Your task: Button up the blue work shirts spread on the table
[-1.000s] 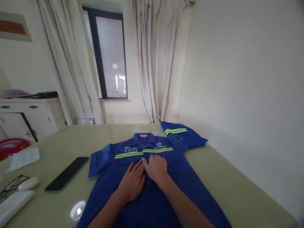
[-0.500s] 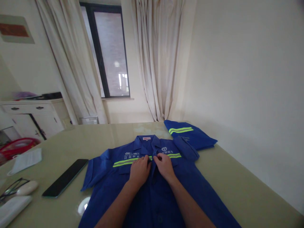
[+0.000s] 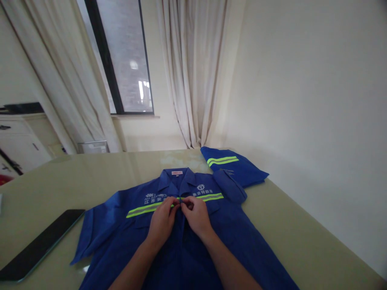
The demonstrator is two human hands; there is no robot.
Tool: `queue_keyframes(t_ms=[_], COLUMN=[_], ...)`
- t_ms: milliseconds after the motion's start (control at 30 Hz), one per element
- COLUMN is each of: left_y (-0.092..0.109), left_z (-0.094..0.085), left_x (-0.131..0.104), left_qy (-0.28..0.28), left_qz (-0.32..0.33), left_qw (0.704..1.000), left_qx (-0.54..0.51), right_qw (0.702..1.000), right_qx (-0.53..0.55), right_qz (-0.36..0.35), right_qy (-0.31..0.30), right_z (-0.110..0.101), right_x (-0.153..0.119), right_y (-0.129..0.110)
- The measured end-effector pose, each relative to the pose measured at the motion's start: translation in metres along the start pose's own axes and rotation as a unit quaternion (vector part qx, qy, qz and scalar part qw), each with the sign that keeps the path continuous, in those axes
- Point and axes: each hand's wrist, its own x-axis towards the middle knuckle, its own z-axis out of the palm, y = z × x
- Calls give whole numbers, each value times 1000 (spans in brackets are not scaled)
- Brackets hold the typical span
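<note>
A blue short-sleeved work shirt (image 3: 121,237) lies spread face up on the table, its collar toward the far side. Yellow-green reflective bands and white lettering cross its chest. My left hand (image 3: 163,217) pinches the edge of the front opening at the band. Right beside it, my right hand (image 3: 196,213) pinches the opposite front edge, the fingertips of both hands nearly touching. Whatever button lies between the fingers is hidden. Below the hands the front edges run down together between my forearms.
A folded blue garment (image 3: 234,167) with a reflective band lies behind the shirt's right sleeve. A dark flat tablet-like device (image 3: 42,245) rests on the greenish table (image 3: 290,233) at left. The wall (image 3: 317,121) borders the right; curtains (image 3: 193,80) and a window (image 3: 127,56) stand behind.
My view has shifted right and closer, so the glasses and most of the mask left the picture. Both hands have come closer together at the shirt's front opening.
</note>
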Motion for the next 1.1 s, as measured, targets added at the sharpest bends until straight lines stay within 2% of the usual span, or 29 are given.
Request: queue_keyframes(t_ms=[167, 233, 300, 400, 500, 767, 867, 967, 1100], left_y=[2, 3, 4, 6, 6, -3, -1, 4, 14], left_z=[-1, -2, -3, -5, -5, -7, -6, -5, -3], left_x=[-1, -1, 0, 2, 3, 9, 8, 4, -2], left_qy=[16, 11, 4, 0, -3, -9, -26, -59, -75], left_qz=[-25, -29, -32, -47, -63, -52, -55, -37, 39], left_qw=[999, 999, 998, 997, 995, 993, 996, 996, 967], left_qx=[-11, -30, -50, -63, -81, -108, -61, 54, 241], right_qw=[989, 985, 991, 999, 994, 996, 997, 996, 995], right_qx=[117, 137, 108, -1, -81, -87, -77, -90, -67], right_qz=[46, 64, 45, -26, -70, -33, -10, 14, 44], right_qy=[-80, -81, -56, -21, -16, -1, -6, -27, -54], right_z=[-4, -3, -2, -2, -3, -1, 0, 1, -1], right_x=[5, 5, 4, 0, -3, 0, 2, 4, 10], right_y=[0, 1, 2, 3, 1, 1, 5, 8, 9])
